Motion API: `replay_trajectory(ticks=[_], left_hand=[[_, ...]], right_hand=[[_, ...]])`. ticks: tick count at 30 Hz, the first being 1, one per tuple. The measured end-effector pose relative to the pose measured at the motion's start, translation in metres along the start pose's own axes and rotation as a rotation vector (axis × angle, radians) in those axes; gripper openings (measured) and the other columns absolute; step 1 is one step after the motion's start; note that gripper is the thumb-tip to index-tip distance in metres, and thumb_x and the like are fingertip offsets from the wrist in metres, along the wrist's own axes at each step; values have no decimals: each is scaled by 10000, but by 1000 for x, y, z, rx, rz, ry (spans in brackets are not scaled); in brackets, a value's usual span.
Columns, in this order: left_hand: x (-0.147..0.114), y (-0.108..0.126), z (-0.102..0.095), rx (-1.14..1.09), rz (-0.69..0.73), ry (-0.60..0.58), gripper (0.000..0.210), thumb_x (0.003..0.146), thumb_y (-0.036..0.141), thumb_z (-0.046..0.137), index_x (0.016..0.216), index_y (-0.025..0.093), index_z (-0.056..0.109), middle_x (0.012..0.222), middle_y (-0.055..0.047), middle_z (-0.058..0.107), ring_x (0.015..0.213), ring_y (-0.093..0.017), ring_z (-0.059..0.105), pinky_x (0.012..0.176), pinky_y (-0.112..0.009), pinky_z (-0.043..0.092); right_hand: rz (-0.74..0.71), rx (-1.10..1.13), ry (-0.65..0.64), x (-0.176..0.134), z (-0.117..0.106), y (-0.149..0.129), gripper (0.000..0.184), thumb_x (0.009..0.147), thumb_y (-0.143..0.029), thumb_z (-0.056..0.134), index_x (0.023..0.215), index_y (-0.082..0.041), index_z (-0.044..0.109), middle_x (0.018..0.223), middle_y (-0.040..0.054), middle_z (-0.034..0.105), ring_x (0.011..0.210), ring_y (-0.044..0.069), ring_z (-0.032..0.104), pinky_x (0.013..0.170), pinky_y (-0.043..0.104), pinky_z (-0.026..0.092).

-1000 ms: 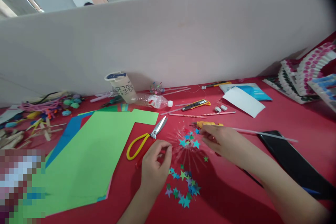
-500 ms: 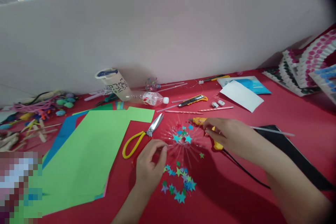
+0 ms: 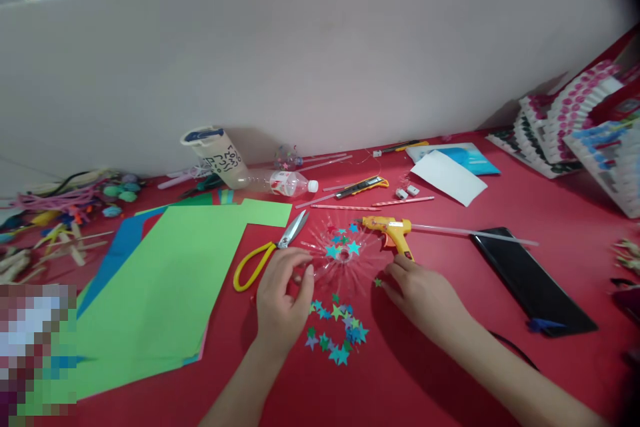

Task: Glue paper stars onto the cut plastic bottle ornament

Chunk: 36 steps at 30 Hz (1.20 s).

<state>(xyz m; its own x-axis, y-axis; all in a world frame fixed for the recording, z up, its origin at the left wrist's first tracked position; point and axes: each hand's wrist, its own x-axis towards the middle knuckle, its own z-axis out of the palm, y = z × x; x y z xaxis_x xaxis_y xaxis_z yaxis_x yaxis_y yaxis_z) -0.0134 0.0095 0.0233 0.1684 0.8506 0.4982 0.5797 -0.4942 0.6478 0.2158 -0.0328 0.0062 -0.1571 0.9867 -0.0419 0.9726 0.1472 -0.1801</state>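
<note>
A clear plastic bottle base cut into splayed strips [image 3: 344, 255] lies on the red table, with several blue, green and red stars on its middle. My left hand [image 3: 285, 290] is curled at its left side, thumb and forefinger closing on the ends of the strips. My right hand [image 3: 423, 290] reaches low over the table, its thumb and forefinger slightly apart beside a small green star [image 3: 378, 282]. Just above that hand, a yellow hot glue gun [image 3: 395, 230] lies on its side with a long glue stick [image 3: 450, 232] in its back. Loose stars [image 3: 340, 332] are scattered nearer me.
Yellow-handled scissors [image 3: 270, 250] and green paper sheets [image 3: 170, 280] are on the left. Behind are a plastic bottle [image 3: 290, 183], a box cutter [image 3: 363, 187] and a white cup [image 3: 215, 157]. A black phone [image 3: 533, 280] lies right; paper crafts [image 3: 565, 117] stand at far right.
My right hand has let go of the glue gun, which now rests on the table, and has moved down toward the green star. The left hand stays at the plastic strips.
</note>
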Motion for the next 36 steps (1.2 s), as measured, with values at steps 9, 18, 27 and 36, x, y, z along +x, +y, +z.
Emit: replay_trajectory(ticks=[9, 18, 27, 36], left_hand=[[-3, -3, 5, 15, 17, -34, 129, 829, 138, 531, 916, 201, 602, 949, -54, 594, 854, -173, 577, 740, -302, 500], [-3, -3, 4, 44, 7, -28, 147, 834, 154, 524, 920, 206, 631, 989, -69, 579, 922, -193, 567, 760, -315, 500], [-3, 8, -4, 0, 54, 34, 142, 827, 124, 535, 921, 197, 613, 957, -57, 574, 848, -168, 560, 697, -276, 472], [-11, 62, -4, -371, -263, -532, 186, 871, 275, 508, 758, 188, 628, 694, -11, 567, 626, -124, 514, 563, -221, 398]], right_hand=[[163, -13, 123, -5, 5, 13, 325, 928, -346, 400, 723, -182, 592, 754, 42, 657, 595, 156, 626, 475, 264, 256], [4, -83, 143, -8, 26, -16, 262, 929, -201, 393, 796, -169, 616, 765, 61, 640, 607, 149, 608, 480, 281, 261], [84, 150, 71, -7, 21, -3, 132, 865, -177, 456, 791, -187, 565, 802, 35, 656, 663, 149, 618, 524, 236, 317], [-70, 647, 211, -21, -35, -6, 102, 885, -225, 475, 806, -211, 538, 695, -10, 592, 604, 116, 555, 573, 217, 415]])
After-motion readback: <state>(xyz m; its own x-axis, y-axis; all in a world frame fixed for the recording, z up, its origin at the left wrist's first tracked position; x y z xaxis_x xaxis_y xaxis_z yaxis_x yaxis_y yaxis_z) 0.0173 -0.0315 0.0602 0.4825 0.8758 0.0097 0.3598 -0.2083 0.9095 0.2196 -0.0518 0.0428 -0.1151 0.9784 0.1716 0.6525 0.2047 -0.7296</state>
